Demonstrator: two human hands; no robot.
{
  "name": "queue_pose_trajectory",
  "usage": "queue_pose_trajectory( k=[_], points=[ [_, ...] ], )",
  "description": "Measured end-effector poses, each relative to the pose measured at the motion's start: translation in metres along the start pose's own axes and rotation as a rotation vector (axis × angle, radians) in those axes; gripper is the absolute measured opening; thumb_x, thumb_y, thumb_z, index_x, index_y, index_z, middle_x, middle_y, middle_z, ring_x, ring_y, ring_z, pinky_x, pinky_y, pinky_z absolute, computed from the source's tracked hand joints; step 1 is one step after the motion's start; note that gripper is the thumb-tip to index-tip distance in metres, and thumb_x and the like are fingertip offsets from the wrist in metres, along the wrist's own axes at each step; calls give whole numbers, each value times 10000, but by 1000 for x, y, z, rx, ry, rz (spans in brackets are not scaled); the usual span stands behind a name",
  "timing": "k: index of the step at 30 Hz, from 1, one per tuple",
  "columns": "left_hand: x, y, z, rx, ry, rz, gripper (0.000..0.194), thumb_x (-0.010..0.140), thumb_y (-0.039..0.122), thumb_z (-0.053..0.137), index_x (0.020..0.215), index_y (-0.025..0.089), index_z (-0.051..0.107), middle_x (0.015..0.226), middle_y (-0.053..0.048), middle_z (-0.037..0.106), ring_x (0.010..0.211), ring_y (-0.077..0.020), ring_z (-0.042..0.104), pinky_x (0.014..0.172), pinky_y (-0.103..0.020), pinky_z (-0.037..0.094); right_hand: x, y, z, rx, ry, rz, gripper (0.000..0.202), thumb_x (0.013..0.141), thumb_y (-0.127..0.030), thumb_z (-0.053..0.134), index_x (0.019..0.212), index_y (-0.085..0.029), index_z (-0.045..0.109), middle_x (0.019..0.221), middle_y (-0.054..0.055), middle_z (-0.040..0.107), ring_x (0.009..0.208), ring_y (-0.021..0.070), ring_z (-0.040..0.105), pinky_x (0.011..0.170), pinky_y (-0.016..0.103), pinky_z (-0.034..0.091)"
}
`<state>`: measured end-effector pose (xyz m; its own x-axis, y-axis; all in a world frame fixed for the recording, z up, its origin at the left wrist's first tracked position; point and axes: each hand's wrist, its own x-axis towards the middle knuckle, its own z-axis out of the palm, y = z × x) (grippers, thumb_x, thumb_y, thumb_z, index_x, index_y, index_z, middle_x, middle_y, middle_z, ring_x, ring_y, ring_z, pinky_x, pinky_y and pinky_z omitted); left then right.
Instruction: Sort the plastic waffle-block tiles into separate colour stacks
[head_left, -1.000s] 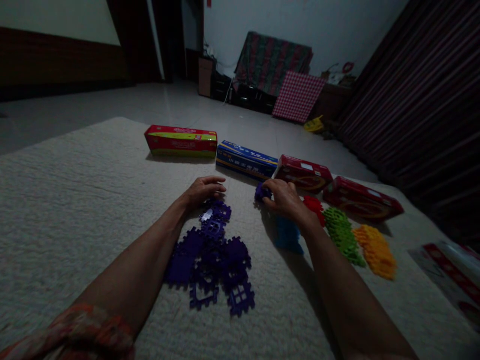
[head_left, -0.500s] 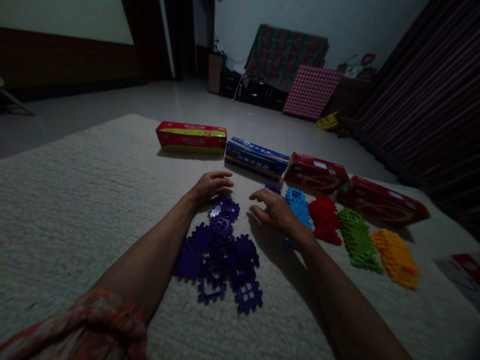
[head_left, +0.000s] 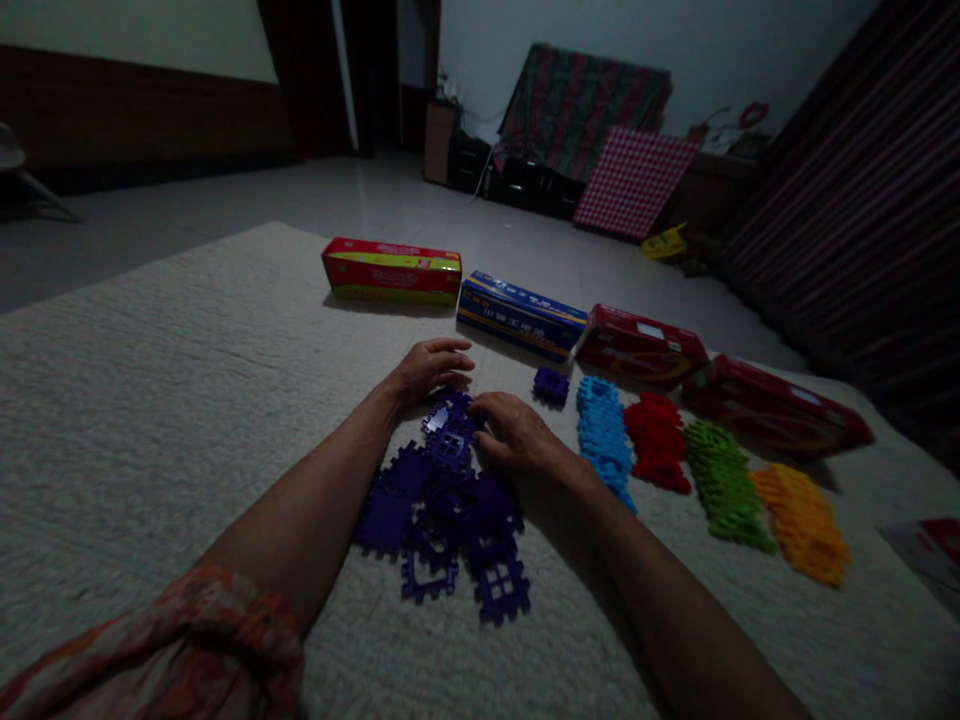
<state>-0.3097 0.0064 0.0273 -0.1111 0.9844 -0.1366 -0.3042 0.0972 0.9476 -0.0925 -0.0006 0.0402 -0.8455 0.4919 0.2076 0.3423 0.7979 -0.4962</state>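
Cream looped-pile rug (head_left: 150, 400) covers the floor in front of the person; everything lies on it. Dim light.

Four long cardboard boxes in a row along the far edge: red and yellow box (head_left: 391, 271), blue box (head_left: 520, 315), red box (head_left: 640, 346), second red box (head_left: 776, 405) farthest right.

Nearer than the boxes, rows of flat plastic interlocking tiles sorted by colour, side by side: light blue row (head_left: 604, 435), red row (head_left: 658, 440), green row (head_left: 721, 482), orange row (head_left: 801, 522). Single purple tile (head_left: 551, 385) sits alone just left of the top of the light blue row, near the blue box.

Loose heap of purple interlocking plastic tiles (head_left: 442, 510) lies in the middle, between the two forearms, spreading toward the person; nearest pieces are open grid squares.

Left hand (head_left: 429, 368) rests palm down at the far end of the purple heap, fingers spread and relaxed, touching the rug and the top edge of the heap, gripping nothing that shows. Patterned reddish sleeve (head_left: 172, 650) shows at the lower left.

Right hand (head_left: 511, 437) is on the far right part of the heap, fingers curled down onto the topmost purple tile (head_left: 450, 432), which lies just left of the knuckles and just below the left hand. Cannot tell if the fingers actually pinch it or only press on it. Both hands sit close together, the top tile between them.
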Motion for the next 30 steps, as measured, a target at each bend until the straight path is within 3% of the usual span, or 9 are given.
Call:
queue_pose_trajectory(
  k=[6,13,17,22,30],
  points=[
    [0,0,1,-7,0,8,372,667,147,754,1036,127,710,841,-109,740,775,-189,696,807,-359,553,-6,5,-7,-9,28,67,290,826,-137,633,1113,-177,631,1130,102,674,1029,217,617,935,375,484],
    [0,-2,-1,8,-8,19,397,642,186,800,1026,137,713,848,-107,749,767,-194,698,766,-347,562,-13,4,-29,6,-24,83,361,805,-98,647,1153,-194,649,1181,96,691,1085,219,645,974,388,491],
    [1,-2,-2,7,-3,22,384,647,196,798,1018,139,720,851,-111,749,773,-195,697,769,-349,560,-13,15,-45,-58,120,123,351,805,-143,641,1151,-199,657,1193,102,698,1113,244,645,986,416,490],
    [2,-2,-2,10,6,1,365,659,180,787,1016,137,724,868,-123,747,771,-196,697,775,-360,557,-17,44,-58,-298,363,251,299,808,-163,613,1101,-189,664,1196,137,696,1140,306,614,1001,481,447],
    [1,-3,-2,-2,-2,10,351,681,161,759,1029,126,724,869,-134,740,768,-202,692,785,-379,556,-25,61,-55,-425,348,391,277,831,-165,587,1097,-198,659,1221,139,686,1176,323,584,993,504,391]
  ],
)
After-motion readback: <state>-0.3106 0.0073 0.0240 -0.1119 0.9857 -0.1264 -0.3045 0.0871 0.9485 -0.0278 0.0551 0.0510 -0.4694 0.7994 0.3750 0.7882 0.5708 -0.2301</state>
